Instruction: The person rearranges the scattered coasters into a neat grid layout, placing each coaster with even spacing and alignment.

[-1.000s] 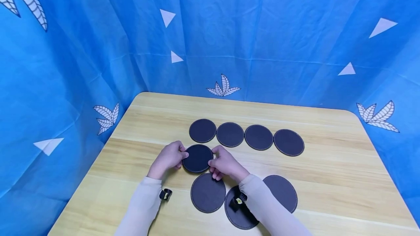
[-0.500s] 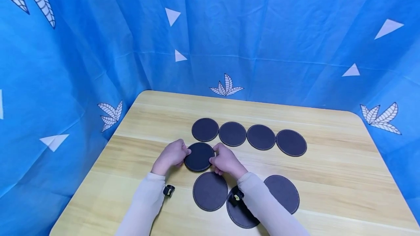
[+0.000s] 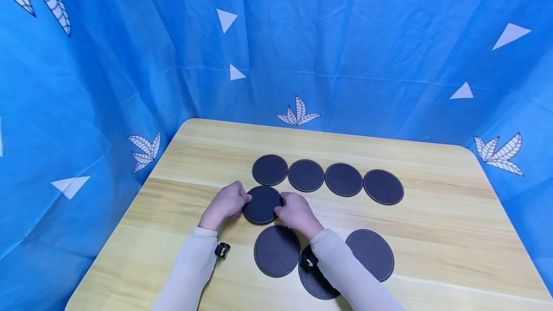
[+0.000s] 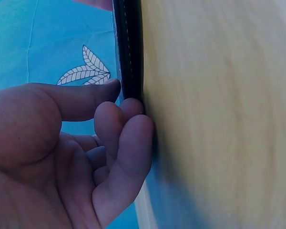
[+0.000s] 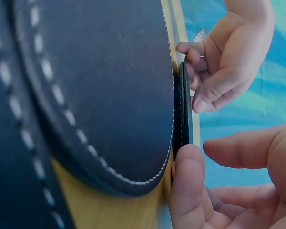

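Observation:
A round black coaster (image 3: 262, 205) with a stitched rim lies between my two hands, just in front of the back row. My left hand (image 3: 226, 204) pinches its left edge, thumb above and fingertips beneath or against the rim. The right hand (image 3: 298, 211) pinches the opposite edge. From the right wrist view, the held coaster (image 5: 183, 109) shows a layered edge, possibly a stack of more than one. In the left wrist view the coaster's rim (image 4: 128, 47) stands close to the wooden surface; whether it touches cannot be told.
Several black coasters (image 3: 306, 175) form a back row, side by side. Nearer lie a coaster (image 3: 277, 251), another coaster (image 3: 317, 282) partly hidden by my right wrist, and a third coaster (image 3: 370, 255). A blue curtain (image 3: 328, 37) hangs behind the wooden table (image 3: 453, 234).
Both hands keep hold of the coaster and barely move. My right hand's lower fingers, earlier visible over the near coaster, have drawn in. The head view has shifted slightly.

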Tool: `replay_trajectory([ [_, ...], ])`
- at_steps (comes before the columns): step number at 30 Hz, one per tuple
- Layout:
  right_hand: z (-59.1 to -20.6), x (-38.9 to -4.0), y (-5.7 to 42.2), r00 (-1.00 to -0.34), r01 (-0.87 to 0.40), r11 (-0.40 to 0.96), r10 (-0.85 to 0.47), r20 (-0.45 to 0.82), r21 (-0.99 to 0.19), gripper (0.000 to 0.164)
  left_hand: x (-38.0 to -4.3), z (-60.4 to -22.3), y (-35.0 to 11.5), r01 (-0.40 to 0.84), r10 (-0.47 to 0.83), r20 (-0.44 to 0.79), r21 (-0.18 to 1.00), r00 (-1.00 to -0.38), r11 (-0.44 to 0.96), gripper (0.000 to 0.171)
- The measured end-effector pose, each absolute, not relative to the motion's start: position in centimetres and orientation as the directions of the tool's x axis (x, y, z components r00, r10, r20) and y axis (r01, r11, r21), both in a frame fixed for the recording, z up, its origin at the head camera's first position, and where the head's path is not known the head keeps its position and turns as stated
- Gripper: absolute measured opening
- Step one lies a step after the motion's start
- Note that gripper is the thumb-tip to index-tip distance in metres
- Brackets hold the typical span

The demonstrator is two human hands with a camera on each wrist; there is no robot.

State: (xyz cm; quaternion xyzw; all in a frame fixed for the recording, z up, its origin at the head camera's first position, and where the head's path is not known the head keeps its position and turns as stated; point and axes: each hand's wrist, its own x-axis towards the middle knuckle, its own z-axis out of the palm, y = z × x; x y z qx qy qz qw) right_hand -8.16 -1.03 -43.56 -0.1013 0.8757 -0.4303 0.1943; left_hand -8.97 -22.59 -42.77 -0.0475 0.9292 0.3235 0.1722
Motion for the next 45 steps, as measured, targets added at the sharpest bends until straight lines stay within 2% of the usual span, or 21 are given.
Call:
replay_trajectory([
  [20, -43.4, -8.3, -0.7, -0.879, 0.012, 0.575, -0.383, -0.283, -0.818, 0.059, -8.6, -42.5, -22.6, -0.235, 0.015, -0.381, 0.599, -0.924, 0.766, 0.022],
  [26, -43.5, -8.3, 0.5, -0.899, 0.029, 0.512, -0.363, -0.246, -0.859, 0.058, -7.9, -42.4, -22.5, -0.198, 0.004, -0.324, 0.589, -0.946, 0.784, 0.02],
  [31, -42.7, -7.5, 2.6, -0.924, -0.068, 0.564, -0.347, -0.162, -0.823, 0.043, -6.1, -42.1, -22.5, -0.157, -0.003, -0.279, 0.533, -0.96, 0.831, 0.022],
  [36, -42.1, -5.6, 4.4, -0.9, -0.193, 0.657, -0.414, -0.136, -0.729, 0.024, -3.3, -41.7, -22.1, -0.163, 0.022, -0.314, 0.551, -0.949, 0.818, 0.03],
  [38, -42.1, -4.7, 4.8, -0.885, -0.198, 0.665, -0.436, -0.16, -0.72, 0.011, -2.3, -41.7, -21.6, -0.154, 0.037, -0.314, 0.562, -0.949, 0.813, 0.031],
  [39, -42.2, -4.3, 5.0, -0.878, -0.196, 0.665, -0.446, -0.172, -0.721, 0.009, -1.9, -41.7, -21.4, -0.153, 0.042, -0.313, 0.571, -0.949, 0.807, 0.031],
  [42, -42.2, -3.3, 5.3, -0.86, -0.151, 0.645, -0.459, -0.222, -0.749, 0.02, -0.8, -41.7, -20.7, -0.131, 0.051, -0.284, 0.584, -0.958, 0.801, 0.025],
  [45, -42.2, -2.4, 5.5, -0.844, -0.104, 0.629, -0.465, -0.266, -0.771, 0.012, 0.1, -41.7, -19.8, -0.113, 0.052, -0.252, 0.596, -0.966, 0.795, 0.017],
])
